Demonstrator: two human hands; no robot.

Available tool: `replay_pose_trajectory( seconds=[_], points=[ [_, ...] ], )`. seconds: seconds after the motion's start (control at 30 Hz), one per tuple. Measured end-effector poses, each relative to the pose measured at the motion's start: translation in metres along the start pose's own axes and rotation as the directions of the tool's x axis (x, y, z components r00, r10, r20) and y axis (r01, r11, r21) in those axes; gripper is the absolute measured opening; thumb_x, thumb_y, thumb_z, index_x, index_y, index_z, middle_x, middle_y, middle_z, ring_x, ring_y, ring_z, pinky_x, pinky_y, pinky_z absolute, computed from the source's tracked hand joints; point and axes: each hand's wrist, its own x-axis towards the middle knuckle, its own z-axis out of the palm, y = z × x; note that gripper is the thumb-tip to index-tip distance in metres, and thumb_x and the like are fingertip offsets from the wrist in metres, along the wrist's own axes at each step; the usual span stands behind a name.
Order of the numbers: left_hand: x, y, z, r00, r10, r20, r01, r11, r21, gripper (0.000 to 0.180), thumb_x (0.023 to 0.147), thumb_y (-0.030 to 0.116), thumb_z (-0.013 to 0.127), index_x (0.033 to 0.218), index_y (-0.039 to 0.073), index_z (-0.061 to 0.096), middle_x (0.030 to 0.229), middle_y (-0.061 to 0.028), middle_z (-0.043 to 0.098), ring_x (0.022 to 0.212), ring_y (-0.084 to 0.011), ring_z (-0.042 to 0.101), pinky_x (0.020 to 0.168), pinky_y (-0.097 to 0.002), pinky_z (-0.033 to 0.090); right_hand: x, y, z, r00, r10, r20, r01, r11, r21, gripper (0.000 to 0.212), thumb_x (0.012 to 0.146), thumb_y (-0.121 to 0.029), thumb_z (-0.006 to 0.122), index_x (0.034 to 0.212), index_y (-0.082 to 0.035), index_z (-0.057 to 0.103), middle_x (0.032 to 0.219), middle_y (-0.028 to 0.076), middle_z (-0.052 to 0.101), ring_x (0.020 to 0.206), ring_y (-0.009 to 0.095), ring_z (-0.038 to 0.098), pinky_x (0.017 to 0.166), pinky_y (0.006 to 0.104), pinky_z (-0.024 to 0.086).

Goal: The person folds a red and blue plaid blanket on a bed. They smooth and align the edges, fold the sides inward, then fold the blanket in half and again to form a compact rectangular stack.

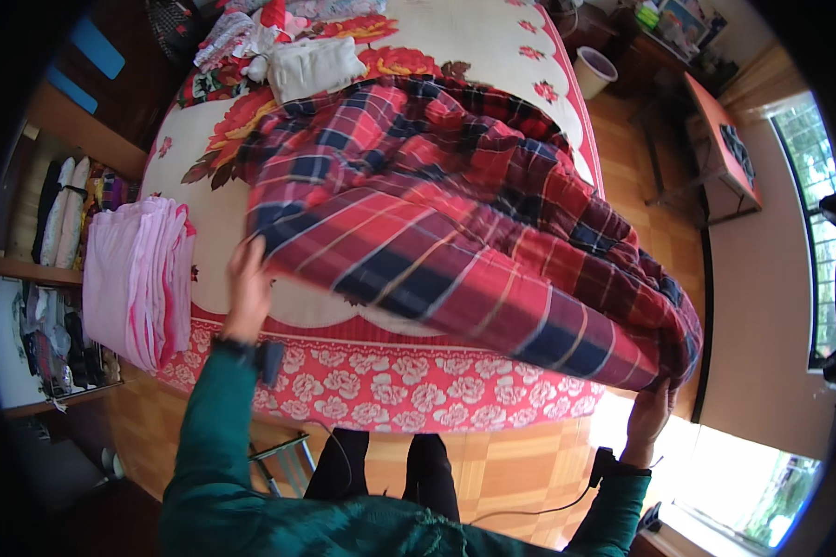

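Probably soft, limp and fairly light, the red-and-navy plaid fabric blanket (464, 223) suits edge holds, the left hand (248, 283) grasping at eight o'clock, the right hand (652, 415) at four.

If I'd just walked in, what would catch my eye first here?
Probably the big red-and-navy plaid cloth, spread over the middle of the flowered bed, its near edge held by the left hand at one end and the right hand at the other. Next might come the folded pink bedding at the bed's near left corner, then the folded white cloth toward the far end.
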Motion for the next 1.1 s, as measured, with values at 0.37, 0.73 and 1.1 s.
replay_pose_trajectory(
  seconds=[0.37, 0.73, 1.1],
  points=[
    [-0.247, -0.05, -0.165, 0.492, -0.797, -0.352, 0.866, 0.404, 0.295, 0.087, 0.09, 0.041, 0.063, 0.151, 0.022, 0.004, 0.13, -0.0041, 0.044, 0.108, -0.0191, 0.053, 0.086, -0.0367, 0.046, -0.154, 0.174, -0.155, 0.709, 0.657, -0.258, -0.477, 0.715, 0.511, 0.045, 0.084, -0.04, 0.063, 0.121, -0.014, 0.057, 0.125, 0.006, 0.059, 0.114, 0.028, 0.054, 0.1, 0.0483, 0.041],
    [-0.205, -0.126, -0.175, 0.426, -0.578, -0.696, 0.862, 0.493, 0.118, 0.091, 0.075, 0.047, 0.076, 0.143, 0.004, 0.033, 0.136, -0.0154, 0.048, 0.111, -0.0321, 0.055, 0.086, -0.0486, 0.048, -0.101, 0.15, -0.107, 0.891, 0.43, -0.144, -0.434, 0.718, -0.544, 0.024, 0.094, -0.028, 0.055, 0.107, -0.009, 0.062, 0.095, 0.009, 0.067, 0.085, 0.025, 0.065, 0.076, 0.0379, 0.054],
    [-0.222, 0.007, -0.285, 0.614, -0.455, -0.645, 0.59, 0.807, -0.008, 0.06, 0.087, 0.046, 0.063, 0.132, 0.01, 0.047, 0.116, -0.0142, 0.062, 0.093, -0.0351, 0.065, 0.074, -0.0555, 0.055, -0.131, 0.061, -0.153, 0.873, 0.153, -0.464, -0.483, 0.136, -0.865, 0.03, 0.088, -0.024, 0.065, 0.079, 0.004, 0.064, 0.066, 0.009, 0.063, 0.061, 0.015, 0.056, 0.057, 0.0332, 0.047]
  ],
)
